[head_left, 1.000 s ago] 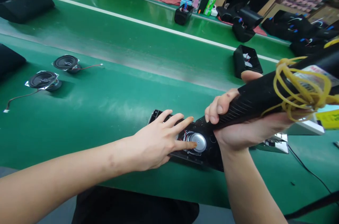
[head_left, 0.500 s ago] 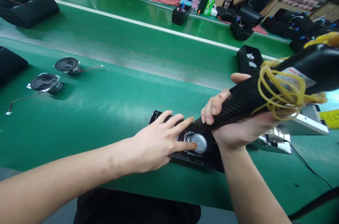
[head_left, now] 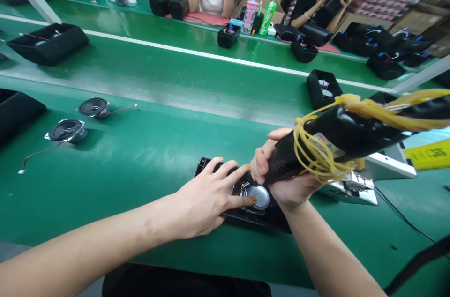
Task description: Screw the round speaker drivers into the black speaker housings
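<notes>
My left hand (head_left: 207, 196) lies flat on a black speaker housing (head_left: 246, 215) on the green bench, fingers spread, with fingertips touching the silver back of the speaker driver (head_left: 259, 196) set in it. My right hand (head_left: 281, 175) is wrapped around the grip of a black electric screwdriver (head_left: 351, 135) bound with yellow rubber bands (head_left: 316, 156). The tool slants down to the left and its tip end is hidden behind my fingers, over the housing beside the driver.
Two loose speaker drivers (head_left: 66, 130) (head_left: 93, 107) with wires lie at left. A black housing (head_left: 321, 88) sits on the belt beyond. A metal fixture (head_left: 355, 187) and a yellow label (head_left: 427, 154) are at right. Two people sit across, with bottles (head_left: 267, 15) and black housings.
The screwdriver has tilted up more steeply and my right hand has slid left toward the driver. The view has lifted. My left hand stays on the housing.
</notes>
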The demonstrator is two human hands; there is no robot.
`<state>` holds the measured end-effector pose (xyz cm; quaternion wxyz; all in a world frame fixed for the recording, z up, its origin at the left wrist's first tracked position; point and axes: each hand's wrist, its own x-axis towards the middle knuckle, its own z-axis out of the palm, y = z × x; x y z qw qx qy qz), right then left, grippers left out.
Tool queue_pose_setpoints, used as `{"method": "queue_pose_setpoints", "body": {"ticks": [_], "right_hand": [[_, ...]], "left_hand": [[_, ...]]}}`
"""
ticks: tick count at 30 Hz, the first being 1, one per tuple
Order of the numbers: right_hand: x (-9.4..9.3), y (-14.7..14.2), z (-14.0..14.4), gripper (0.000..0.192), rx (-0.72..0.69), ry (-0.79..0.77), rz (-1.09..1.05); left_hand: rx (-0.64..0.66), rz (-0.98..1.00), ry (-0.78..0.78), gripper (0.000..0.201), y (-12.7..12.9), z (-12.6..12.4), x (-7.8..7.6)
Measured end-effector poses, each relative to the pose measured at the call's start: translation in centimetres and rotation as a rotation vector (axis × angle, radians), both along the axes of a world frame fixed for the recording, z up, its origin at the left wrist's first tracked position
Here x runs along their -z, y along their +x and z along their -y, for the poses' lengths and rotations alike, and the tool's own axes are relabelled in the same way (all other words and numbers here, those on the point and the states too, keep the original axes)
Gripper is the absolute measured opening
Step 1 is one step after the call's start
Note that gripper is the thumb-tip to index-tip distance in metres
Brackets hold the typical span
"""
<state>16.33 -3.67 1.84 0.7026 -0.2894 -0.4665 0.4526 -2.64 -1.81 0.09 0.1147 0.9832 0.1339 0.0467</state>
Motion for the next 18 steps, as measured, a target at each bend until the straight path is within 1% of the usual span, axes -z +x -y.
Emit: {"method": "queue_pose_setpoints", "body": {"ticks": [4,10,12,14,16,18], "right_hand": [[-0.1,0.2,0.0,0.060,-0.071,-0.007,0.007],[0.1,0.6,0.1,0.058,-0.115,0.009,0.029],[0.2,0.6,0.0,0.057,-0.115,0.008,0.032],[0.1,0.5,0.0,0.060,-0.096,0.003,0.039],[0.1,0.4,0.0,0.064,-0.081,-0.001,0.064],[0.0,0.3,0.0,0.067,-0.080,-0.004,0.088]], "left_hand": [[-0.002,-0.004,-0.005,0.085,0.1,0.0,0.0],[-0.004,-0.021,-0.003,0.083,0.1,0.0,-0.1],[0.003,-0.020,-0.007,0.082,0.1,0.0,0.0],[0.006,-0.017,-0.010,0.080,0.2,0.0,0.0],[0.010,-0.016,-0.029,0.078,0.2,0.0,-0.4],[0.014,-0.001,-0.086,0.076,-0.1,-0.1,-1.2]]}}
